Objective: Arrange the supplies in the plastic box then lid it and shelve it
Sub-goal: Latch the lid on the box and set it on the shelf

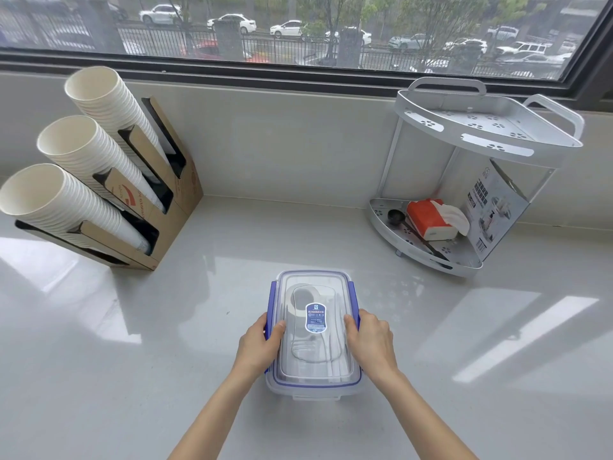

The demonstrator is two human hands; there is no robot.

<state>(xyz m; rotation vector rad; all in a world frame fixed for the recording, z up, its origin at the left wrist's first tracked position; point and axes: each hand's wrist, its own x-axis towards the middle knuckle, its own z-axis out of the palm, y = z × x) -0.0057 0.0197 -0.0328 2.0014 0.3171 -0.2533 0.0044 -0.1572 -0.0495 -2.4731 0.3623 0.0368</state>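
A clear plastic box (313,381) with blue side latches stands on the grey counter, straight in front of me. Its clear lid (313,287) lies on top, with a blue oval label in the middle. Through the lid I make out a roll of white tape and some pale long items. My left hand (260,345) grips the box's left side over the blue latch, thumb on the lid. My right hand (371,340) grips the right side in the same way. A white two-tier corner shelf (491,127) stands at the back right.
The shelf's lower tier (391,234) holds a red tissue pack (429,219), a black spoon (396,217) and a printed card. At the left, a cardboard holder (172,220) carries three slanted stacks of white paper cups (66,200). A window runs along the back.
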